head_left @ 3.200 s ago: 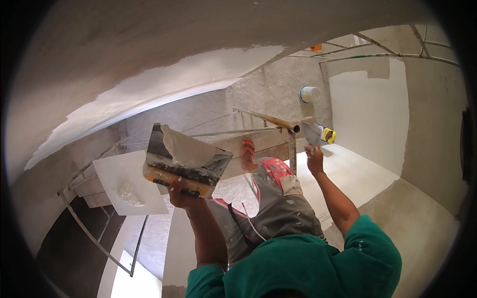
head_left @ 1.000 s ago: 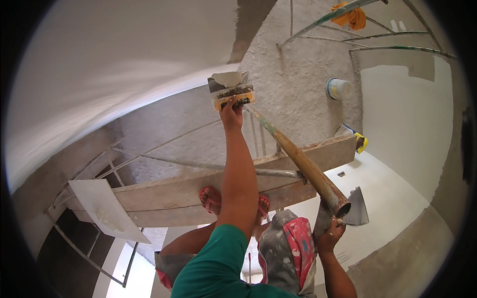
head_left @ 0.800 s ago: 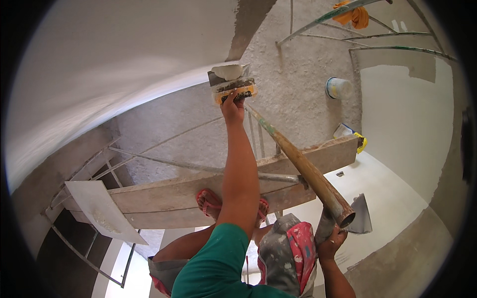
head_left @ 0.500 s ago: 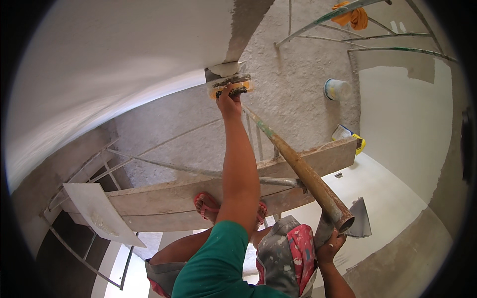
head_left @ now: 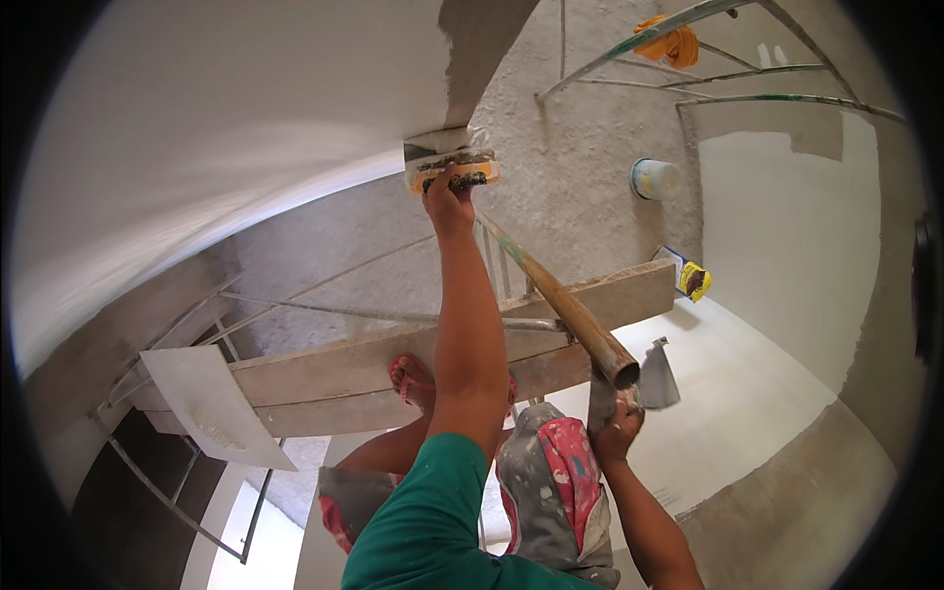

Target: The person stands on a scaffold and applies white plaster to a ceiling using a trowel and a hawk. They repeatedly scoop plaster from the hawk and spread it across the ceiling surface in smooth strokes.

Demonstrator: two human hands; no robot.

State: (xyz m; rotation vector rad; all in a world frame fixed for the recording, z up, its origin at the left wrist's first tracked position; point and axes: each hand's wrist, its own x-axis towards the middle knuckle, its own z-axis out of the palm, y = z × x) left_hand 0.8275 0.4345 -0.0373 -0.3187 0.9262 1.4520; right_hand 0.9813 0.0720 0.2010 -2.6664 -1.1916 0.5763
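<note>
My left hand point(head_left: 448, 205) is reached far up, closed on a wide scraper point(head_left: 452, 169) with an orange-and-black handle and white compound on its blade, which is at the edge of the white plastered surface point(head_left: 246, 108). Low on the right, my right hand point(head_left: 617, 430) grips a smaller metal putty knife point(head_left: 657, 383), partly hidden behind the open end of a rusty pipe point(head_left: 580, 320). My feet point(head_left: 410, 382) in red sandals stand on the wooden planks point(head_left: 285, 379).
A white board with powder point(head_left: 192, 383) lies at left on the metal scaffold point(head_left: 147, 487). Beyond the planks are a bucket point(head_left: 655, 179) and yellow-blue bag point(head_left: 691, 280) at right. An orange cloth point(head_left: 669, 41) hangs on another metal frame point(head_left: 787, 69) at top right.
Since 3.2 seconds ago, my left hand has risen to the plastered edge with the scraper. In the last second my right hand has moved up and left, and the view has shifted slightly.
</note>
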